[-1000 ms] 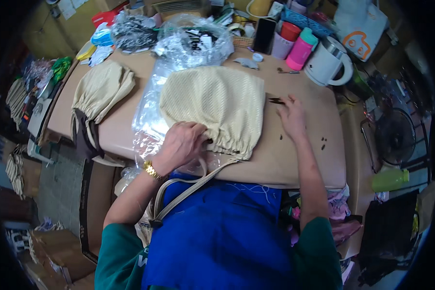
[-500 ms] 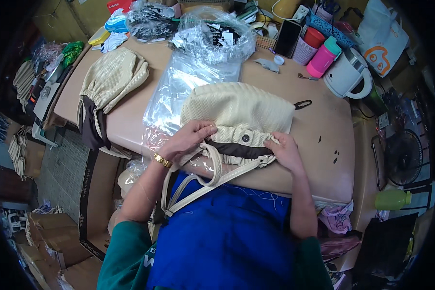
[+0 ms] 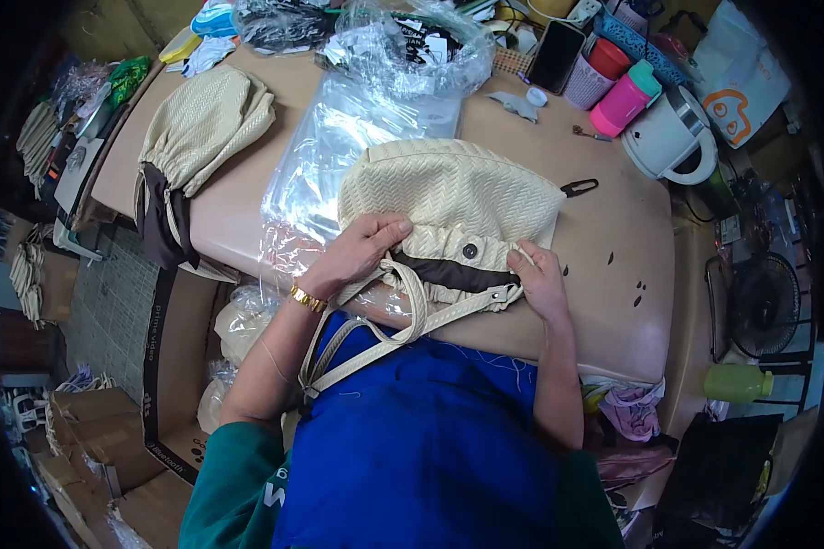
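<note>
on the tan table, close to its near edge, lies a cream woven handbag with its dark-lined mouth turned toward the person. left hand grips the bag's rim at the left of the opening, fingers curled over the weave; right hand pinches the rim at the right corner, fingers closed on it. a pale strap loops from the mouth down over the table edge onto the blue apron. a clear plastic sheet lies under and behind the bag, and small black scissors sit just beside the bag's far right corner. farther left rests a second cream bag with dark lining spilling out. at the back stand a pink bottle, a white kettle, a dark phone and a crumpled clear bag holding dark items i can't make out. cardboard boxes crowd the floor at left.
</note>
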Demonstrator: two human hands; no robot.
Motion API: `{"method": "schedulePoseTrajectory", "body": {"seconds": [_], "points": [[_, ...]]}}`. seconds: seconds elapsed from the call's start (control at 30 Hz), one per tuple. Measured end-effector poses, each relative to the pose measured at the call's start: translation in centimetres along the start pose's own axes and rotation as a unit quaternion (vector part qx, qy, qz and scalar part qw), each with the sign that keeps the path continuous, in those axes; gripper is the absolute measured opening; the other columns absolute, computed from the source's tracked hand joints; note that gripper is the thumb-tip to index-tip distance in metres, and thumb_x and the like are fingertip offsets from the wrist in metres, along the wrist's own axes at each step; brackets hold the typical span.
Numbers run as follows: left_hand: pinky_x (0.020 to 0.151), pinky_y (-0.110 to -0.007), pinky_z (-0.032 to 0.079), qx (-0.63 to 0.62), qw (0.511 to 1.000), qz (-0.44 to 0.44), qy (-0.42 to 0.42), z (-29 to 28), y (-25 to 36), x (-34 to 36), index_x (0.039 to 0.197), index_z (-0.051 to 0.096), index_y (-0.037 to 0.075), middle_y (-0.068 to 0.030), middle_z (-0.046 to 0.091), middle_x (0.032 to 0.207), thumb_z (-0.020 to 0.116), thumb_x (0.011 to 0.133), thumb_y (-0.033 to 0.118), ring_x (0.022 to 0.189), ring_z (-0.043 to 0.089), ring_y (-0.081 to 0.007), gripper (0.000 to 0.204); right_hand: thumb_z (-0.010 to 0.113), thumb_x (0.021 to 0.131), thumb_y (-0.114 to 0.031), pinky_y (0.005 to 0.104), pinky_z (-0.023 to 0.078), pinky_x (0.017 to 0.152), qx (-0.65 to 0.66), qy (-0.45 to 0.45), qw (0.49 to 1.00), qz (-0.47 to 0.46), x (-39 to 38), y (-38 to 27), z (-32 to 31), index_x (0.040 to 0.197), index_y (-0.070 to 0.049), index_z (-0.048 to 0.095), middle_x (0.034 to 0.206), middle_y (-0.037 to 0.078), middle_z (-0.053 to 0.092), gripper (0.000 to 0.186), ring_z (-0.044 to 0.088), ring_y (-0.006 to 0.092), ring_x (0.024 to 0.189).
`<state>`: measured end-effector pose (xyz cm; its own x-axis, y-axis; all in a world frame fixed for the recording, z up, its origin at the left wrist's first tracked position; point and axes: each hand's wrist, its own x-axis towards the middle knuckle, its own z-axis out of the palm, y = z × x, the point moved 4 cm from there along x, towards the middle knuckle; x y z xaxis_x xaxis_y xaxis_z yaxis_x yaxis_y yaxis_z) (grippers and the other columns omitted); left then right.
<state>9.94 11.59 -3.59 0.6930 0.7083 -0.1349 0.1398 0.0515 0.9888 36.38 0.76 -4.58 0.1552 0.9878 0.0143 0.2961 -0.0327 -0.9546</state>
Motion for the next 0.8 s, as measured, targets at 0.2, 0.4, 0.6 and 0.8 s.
{"method": "schedulePoseTrajectory", "body": {"seconds": [0.2, 0.4, 0.6, 0.8], "points": [[0.073, -0.023, 0.042, -0.035, 0.999, -0.012, -0.01, 0.2, -0.4, 0.3, 0.094, 0.065, 0.002, 0.0062, 0.058, 0.085, 0.054, 0.104, 0.034, 0.081, 0.049, -0.0035, 0.035, 0.062, 0.095, -0.035, 0.033, 0.041, 0.06, -0.042, 0.026, 0.998, -0.045, -0.2, -0.5, 0.0, 0.083, 0.004, 0.063, 0.061, 0.009, 0.055, 0.04, 0.048, 0.0121, 0.062], [0.06, -0.024, 0.038, -0.073, 0.997, -0.014, 0.004, 0.1, -1.0, 0.4, 0.08, 0.06, 0.006, 0.0097, 0.048, 0.072, 0.053, 0.104, 0.035, 0.069, 0.043, -0.0023, 0.039, 0.059, 0.098, -0.036, 0.0346, 0.037, 0.055, 0.004, -0.036, 0.998, -0.051, 0.5, 0.2, 0.1, 0.078, 0.004, 0.059, 0.059, 0.007, 0.049, 0.045, 0.043, 0.0124, 0.058], [0.064, -0.022, 0.04, -0.069, 0.997, -0.016, -0.005, 0.4, -0.2, 0.5, 0.085, 0.063, 0.006, 0.0086, 0.053, 0.078, 0.055, 0.104, 0.036, 0.073, 0.045, -0.002, 0.036, 0.052, 0.102, -0.038, 0.035, 0.037, 0.058, -0.032, -0.031, 0.999, -0.029, 0.3, -0.5, -0.3, 0.078, 0.004, 0.058, 0.06, 0.009, 0.05, 0.049, 0.044, 0.0166, 0.058], [0.058, -0.022, 0.038, -0.073, 0.997, -0.022, -0.006, 0.5, 0.0, 0.6, 0.08, 0.06, 0.007, 0.0096, 0.049, 0.072, 0.054, 0.104, 0.035, 0.067, 0.043, -0.0019, 0.038, 0.045, 0.105, -0.042, 0.0418, 0.042, 0.077, -0.087, 0.039, 0.995, 0.013, -0.2, -0.6, -0.6, 0.085, 0.006, 0.062, 0.067, 0.016, 0.055, 0.055, 0.051, 0.0327, 0.073]]}}
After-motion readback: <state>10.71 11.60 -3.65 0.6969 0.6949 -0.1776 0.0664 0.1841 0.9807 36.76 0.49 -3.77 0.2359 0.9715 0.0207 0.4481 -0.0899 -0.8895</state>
